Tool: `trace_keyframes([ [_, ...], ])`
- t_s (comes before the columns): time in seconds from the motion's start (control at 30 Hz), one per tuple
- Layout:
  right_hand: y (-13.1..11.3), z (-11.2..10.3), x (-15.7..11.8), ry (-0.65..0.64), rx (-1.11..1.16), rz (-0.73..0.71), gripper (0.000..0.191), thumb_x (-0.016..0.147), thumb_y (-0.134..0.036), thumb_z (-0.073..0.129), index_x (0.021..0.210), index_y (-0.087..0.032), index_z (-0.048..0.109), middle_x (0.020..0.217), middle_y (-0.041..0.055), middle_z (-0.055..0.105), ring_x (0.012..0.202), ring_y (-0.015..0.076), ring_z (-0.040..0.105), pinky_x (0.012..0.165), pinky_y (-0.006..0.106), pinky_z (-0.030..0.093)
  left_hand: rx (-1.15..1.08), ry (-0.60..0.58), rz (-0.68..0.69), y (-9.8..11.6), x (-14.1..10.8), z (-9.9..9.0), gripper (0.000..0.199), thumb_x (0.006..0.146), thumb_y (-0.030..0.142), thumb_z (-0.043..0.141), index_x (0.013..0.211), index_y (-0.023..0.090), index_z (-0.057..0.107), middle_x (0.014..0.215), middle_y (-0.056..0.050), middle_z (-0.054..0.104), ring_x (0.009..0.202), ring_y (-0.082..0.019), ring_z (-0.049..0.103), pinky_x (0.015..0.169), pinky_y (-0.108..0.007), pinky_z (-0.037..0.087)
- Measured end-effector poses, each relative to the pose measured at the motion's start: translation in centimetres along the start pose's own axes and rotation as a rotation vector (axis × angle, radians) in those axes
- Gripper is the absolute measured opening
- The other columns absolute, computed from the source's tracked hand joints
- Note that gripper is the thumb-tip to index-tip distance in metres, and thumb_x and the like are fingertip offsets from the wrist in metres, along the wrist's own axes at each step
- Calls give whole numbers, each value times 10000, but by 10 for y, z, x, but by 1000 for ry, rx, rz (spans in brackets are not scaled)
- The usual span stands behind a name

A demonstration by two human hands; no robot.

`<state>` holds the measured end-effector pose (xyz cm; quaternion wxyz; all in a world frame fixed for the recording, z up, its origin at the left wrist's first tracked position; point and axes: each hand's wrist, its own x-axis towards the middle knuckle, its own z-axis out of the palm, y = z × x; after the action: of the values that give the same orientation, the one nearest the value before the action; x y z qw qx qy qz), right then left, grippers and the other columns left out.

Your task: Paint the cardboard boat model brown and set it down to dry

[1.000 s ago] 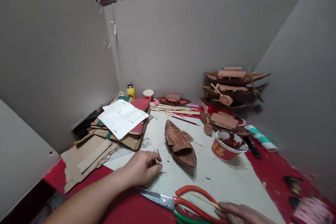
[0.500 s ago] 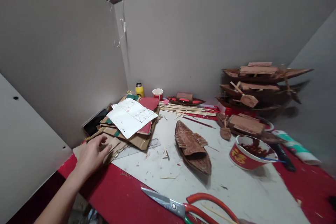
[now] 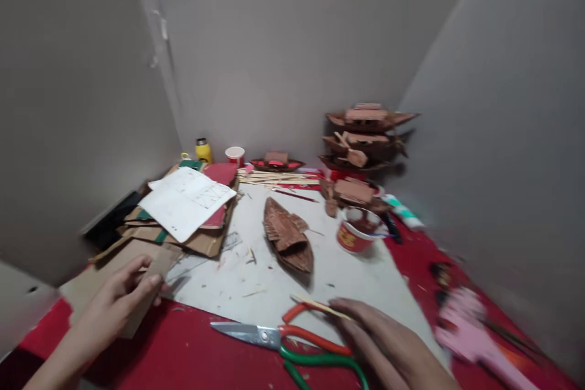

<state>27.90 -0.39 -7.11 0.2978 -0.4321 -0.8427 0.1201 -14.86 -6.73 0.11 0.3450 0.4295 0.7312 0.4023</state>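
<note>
My left hand (image 3: 123,292) grips a strip of brown cardboard (image 3: 158,265) between thumb and fingers, above a larger cardboard piece (image 3: 103,265) at the table's left. At the lower right, my right hand (image 3: 388,341) has thumb and forefinger closed around a thin wooden stick (image 3: 320,306). Below the stick lie scissors (image 3: 265,336) with one orange and one green handle, blades pointing left. The right fingers are close to these handles; whether they touch is unclear. Beyond them, a brown model boat (image 3: 287,241) with a curved canopy rests on the white sheet (image 3: 247,213).
Papers (image 3: 187,198) lie on stacked cardboard at the left. Thin sticks (image 3: 278,178) run along the back. Model boats (image 3: 365,137) are stacked at the back right, behind a red paper bowl (image 3: 354,237) with brown contents. A pink glue gun (image 3: 466,323) sits at the right.
My left hand has taken hold of the cardboard strip. My right hand has come further into view with the stick, over the scissors' handles. The view has swung right.
</note>
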Motion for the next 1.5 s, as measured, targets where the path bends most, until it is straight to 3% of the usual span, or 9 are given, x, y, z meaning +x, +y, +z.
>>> trace_keyframes([
  [0.1,-23,-5,19,-83,156,102,231,1005,-281,421,1028,-239,647,948,53,762,840,182,738,742,261,593,-146,-141,-205,14,-4,24,709,582,618,819,1121,225,578,679,-64,741,595,-260,668,482,-297,481],
  [0.2,-25,-3,29,-80,170,142,210,1007,-283,425,965,-220,621,865,44,725,775,175,695,700,269,544,-304,-320,-250,29,-4,58,788,596,567,844,1235,233,526,715,-50,759,548,-235,671,512,-311,518],
  [0.37,-19,4,27,-73,205,160,199,1003,-296,464,969,-212,640,857,38,711,780,167,674,716,267,511,-411,-647,-202,51,7,105,504,719,519,788,1063,200,602,901,-84,772,550,-170,688,534,-264,526],
  [0.5,-16,11,28,-40,256,142,175,978,-274,518,938,-202,673,827,35,717,759,157,677,704,256,512,-411,-755,-174,54,14,122,439,770,528,738,1010,192,591,845,-52,753,452,-114,627,457,-217,469],
  [0.8,-18,11,23,92,65,43,168,950,-245,555,1105,-201,603,1022,111,696,913,222,659,802,358,551,-402,-765,-110,37,18,133,413,784,549,698,920,180,571,772,-36,732,420,-86,568,450,-209,430],
  [0.9,-31,0,14,-72,-46,-22,158,939,-238,569,1088,-203,609,1013,109,688,929,241,641,817,397,548,-400,-726,-63,37,19,129,427,762,564,705,874,171,579,787,-44,729,426,-89,573,439,-207,421],
  [1.1,-53,-18,4,-325,-164,-53,391,861,-106,567,1236,-217,574,1230,122,621,1085,267,573,936,431,488,-467,-670,-50,38,22,124,406,745,527,731,878,168,598,777,-45,729,416,-92,564,414,-207,413],
  [1.27,-64,-15,16,-452,-297,-105,350,810,-12,488,1078,-201,612,1047,92,650,921,253,563,824,396,440,-590,-645,-122,37,25,126,368,740,412,755,971,152,634,785,-74,754,505,-129,615,462,-229,459],
  [1.5,-71,-19,35,-604,-358,-127,271,693,-25,531,903,-180,608,886,79,680,778,237,605,759,363,425,-731,-514,-75,38,32,117,294,726,340,772,913,166,625,773,-43,755,577,-146,658,549,-256,528],
])
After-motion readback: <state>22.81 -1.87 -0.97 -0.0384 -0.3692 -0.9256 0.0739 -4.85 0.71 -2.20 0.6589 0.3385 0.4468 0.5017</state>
